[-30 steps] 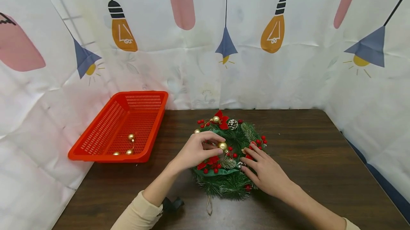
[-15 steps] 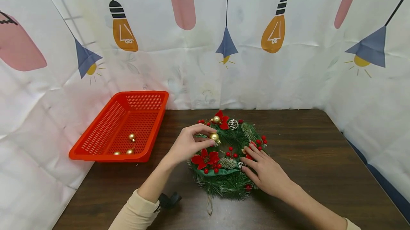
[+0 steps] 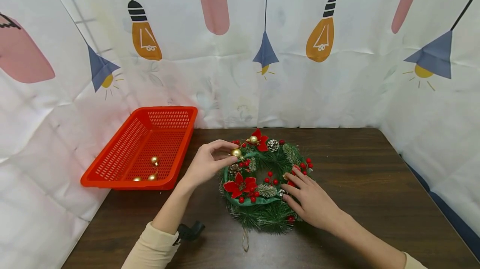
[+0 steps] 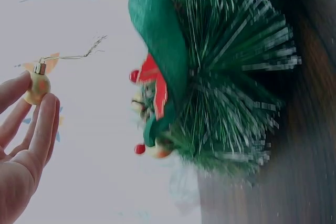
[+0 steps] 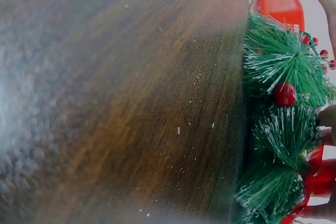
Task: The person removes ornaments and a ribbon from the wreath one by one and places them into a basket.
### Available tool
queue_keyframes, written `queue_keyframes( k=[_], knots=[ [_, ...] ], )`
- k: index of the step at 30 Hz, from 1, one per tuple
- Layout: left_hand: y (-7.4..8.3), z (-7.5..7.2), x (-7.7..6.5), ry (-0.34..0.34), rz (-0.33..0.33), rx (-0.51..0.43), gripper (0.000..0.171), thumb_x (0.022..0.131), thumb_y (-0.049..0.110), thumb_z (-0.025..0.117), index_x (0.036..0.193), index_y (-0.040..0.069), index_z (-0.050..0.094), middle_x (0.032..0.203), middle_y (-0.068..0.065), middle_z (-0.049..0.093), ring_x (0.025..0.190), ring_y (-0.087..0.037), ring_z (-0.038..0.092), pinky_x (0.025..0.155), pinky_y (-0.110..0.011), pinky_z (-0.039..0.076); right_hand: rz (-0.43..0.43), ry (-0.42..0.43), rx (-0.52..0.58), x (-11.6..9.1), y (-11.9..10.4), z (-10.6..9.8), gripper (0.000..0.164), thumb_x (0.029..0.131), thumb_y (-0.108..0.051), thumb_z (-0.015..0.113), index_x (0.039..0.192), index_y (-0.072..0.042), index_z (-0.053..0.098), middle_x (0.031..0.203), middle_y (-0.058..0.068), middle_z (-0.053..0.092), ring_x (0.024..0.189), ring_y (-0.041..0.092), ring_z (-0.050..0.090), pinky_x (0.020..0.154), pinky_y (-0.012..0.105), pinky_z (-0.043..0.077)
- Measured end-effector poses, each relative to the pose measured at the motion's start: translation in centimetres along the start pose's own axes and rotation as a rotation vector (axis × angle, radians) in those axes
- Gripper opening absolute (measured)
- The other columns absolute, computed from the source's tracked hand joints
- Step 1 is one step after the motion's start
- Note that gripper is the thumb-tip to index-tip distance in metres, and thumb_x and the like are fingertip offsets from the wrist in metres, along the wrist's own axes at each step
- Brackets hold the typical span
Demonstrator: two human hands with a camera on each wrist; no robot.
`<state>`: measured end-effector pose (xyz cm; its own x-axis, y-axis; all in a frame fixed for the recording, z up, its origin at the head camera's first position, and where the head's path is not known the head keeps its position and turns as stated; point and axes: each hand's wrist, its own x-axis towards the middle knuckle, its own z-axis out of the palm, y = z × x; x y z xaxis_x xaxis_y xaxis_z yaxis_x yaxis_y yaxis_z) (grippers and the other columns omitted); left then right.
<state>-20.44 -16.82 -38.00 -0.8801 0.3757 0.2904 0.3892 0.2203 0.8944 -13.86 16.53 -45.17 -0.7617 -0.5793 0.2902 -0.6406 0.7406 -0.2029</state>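
Observation:
My left hand (image 3: 208, 165) pinches a small gold bauble (image 3: 236, 153) between thumb and fingertips, above the left side of a green Christmas wreath (image 3: 275, 217). In the left wrist view, a thin twisted wire (image 4: 73, 57) sticks out from the bauble's cap. My right hand (image 3: 313, 202) rests with spread fingers on the wreath's right side. Red poinsettias (image 3: 240, 185), red berries, a pine cone (image 3: 273, 145), a green ribbon (image 3: 249, 202) and another gold bauble (image 3: 253, 139) decorate the wreath. Only fingertips of the right hand show in the right wrist view.
An orange-red plastic basket (image 3: 180, 152) stands at the left, with several gold baubles (image 3: 152, 177) inside. A twine loop (image 3: 245, 242) extends from the wreath's near edge onto the dark wooden table (image 3: 360, 169). A patterned white curtain (image 3: 232, 90) hangs behind.
My left hand has carried the gold bauble leftward and away from me, from over the wreath's centre to its upper left. The right hand has stayed in place.

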Motion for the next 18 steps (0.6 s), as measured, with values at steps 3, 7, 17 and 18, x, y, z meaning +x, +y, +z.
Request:
queue_keyframes(
  k=[3, 7, 17, 18],
  knots=[
    [-0.1, -0.8, -0.1, 0.022, 0.0, 0.016, 0.031, 0.092, 0.013, 0.08, 0.121, 0.006, 0.073, 0.115, -0.008, 0.071, 0.1, -0.023, 0.073, 0.084, -0.034, 0.06, -0.002, 0.0, -0.011, 0.0, 0.1, 0.0, 0.038, 0.103, -0.036, 0.063, 0.13, -0.011, 0.071, 0.148, 0.018, 0.054, 0.147, 0.042, 0.032, 0.108, 0.064, 0.039],
    [-0.4, -1.8, -0.3, 0.052, 0.005, -0.01, 0.031, 0.092, 0.009, 0.079, 0.122, 0.004, 0.072, 0.116, -0.011, 0.071, 0.102, -0.027, 0.072, 0.086, -0.034, 0.059, -0.011, 0.01, -0.019, 0.0, 0.1, 0.1, 0.037, 0.103, -0.036, 0.064, 0.13, -0.011, 0.072, 0.147, 0.017, 0.055, 0.147, 0.042, 0.034, 0.107, 0.064, 0.04],
    [-0.6, -4.3, -1.0, 0.16, -0.014, -0.046, 0.034, 0.091, 0.005, 0.079, 0.122, -0.005, 0.069, 0.118, -0.018, 0.069, 0.103, -0.029, 0.07, 0.089, -0.031, 0.058, -0.013, 0.018, -0.031, -0.1, 0.0, 0.1, 0.035, 0.103, -0.036, 0.064, 0.129, -0.013, 0.072, 0.146, 0.016, 0.056, 0.147, 0.041, 0.034, 0.106, 0.064, 0.041],
    [-0.6, -4.5, -1.0, 0.169, -0.016, -0.037, 0.034, 0.091, 0.006, 0.079, 0.122, -0.005, 0.069, 0.118, -0.017, 0.069, 0.103, -0.027, 0.07, 0.089, -0.03, 0.058, -0.012, 0.017, -0.032, -0.1, 0.0, 0.1, 0.035, 0.103, -0.036, 0.064, 0.129, -0.013, 0.072, 0.146, 0.016, 0.056, 0.147, 0.041, 0.034, 0.106, 0.064, 0.041]
  ],
)
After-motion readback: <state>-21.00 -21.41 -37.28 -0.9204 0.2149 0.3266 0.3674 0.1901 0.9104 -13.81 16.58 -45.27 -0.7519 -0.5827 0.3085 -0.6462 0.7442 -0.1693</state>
